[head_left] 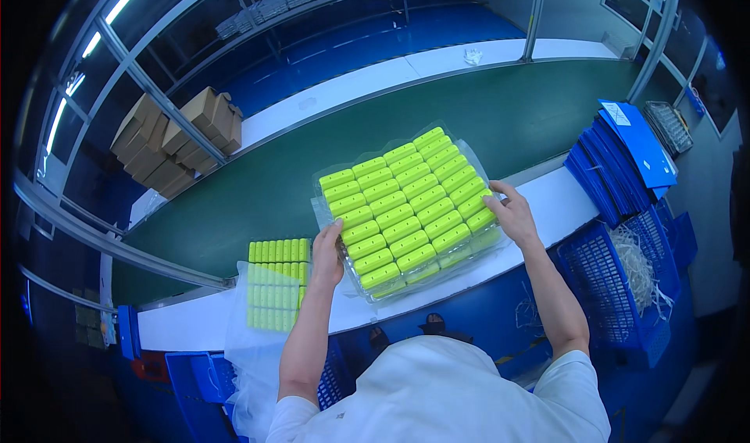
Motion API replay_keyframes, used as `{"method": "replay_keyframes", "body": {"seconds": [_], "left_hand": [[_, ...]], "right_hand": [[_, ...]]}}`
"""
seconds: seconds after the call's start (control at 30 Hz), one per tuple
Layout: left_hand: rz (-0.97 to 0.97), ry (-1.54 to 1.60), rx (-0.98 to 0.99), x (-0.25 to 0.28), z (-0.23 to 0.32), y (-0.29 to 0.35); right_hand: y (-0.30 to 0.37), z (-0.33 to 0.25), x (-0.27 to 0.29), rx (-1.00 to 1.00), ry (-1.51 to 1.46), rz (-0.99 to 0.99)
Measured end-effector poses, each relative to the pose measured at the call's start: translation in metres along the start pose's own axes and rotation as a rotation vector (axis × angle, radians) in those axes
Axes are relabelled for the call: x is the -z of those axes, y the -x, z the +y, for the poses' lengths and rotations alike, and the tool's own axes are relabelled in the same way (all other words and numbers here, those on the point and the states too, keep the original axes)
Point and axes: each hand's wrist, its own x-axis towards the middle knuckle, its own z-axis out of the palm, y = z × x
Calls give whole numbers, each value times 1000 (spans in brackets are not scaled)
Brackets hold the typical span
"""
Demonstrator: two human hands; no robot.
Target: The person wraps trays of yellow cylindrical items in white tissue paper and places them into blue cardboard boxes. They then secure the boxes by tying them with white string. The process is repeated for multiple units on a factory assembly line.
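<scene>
A clear plastic tray (355, 285) full of rows of lime-yellow, bar-shaped pieces (406, 208) is in front of me, tilted in the view. More yellow pieces show through the clear plastic at its near side, as if trays are stacked. My left hand (328, 254) grips the tray's left edge, and my right hand (512, 215) holds its right edge, thumb on top. Left of my left forearm, a smaller group of the same yellow pieces (279, 251) sits on the white table edge, partly covered by a translucent plastic sheet (254, 365).
A green conveyor belt (547, 99) runs behind the white ledge (183, 330). At right stand a stack of blue folders (617, 162) and a blue basket (598, 279) with white strips (637, 267). Cardboard boxes (176, 142) lie far left; a blue bin (195, 376) is near left.
</scene>
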Motion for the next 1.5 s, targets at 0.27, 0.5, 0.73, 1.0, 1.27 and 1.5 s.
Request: {"method": "replay_keyframes", "body": {"seconds": [0.27, 0.5, 0.73, 1.0, 1.27, 1.5], "left_hand": [[429, -979, -243, 5, -14, 11], [-7, -128, 29, -32, -37, 31], [128, -123, 25, -28, -49, 47], [235, -25, -112, 11, -85, 46], [1035, -1456, 13, 205, -147, 177], [1032, -1509, 13, 310, -142, 196]], "right_hand": [[12, 62, 1, -6, -125, 1], [35, 99, -40, 125, -553, 328], [23, 85, -76, -25, -524, 498], [5, 122, -59, 19, -538, 313], [86, 237, -29, -655, -541, 342], [201, 118, -173, -729, -160, -773]]}}
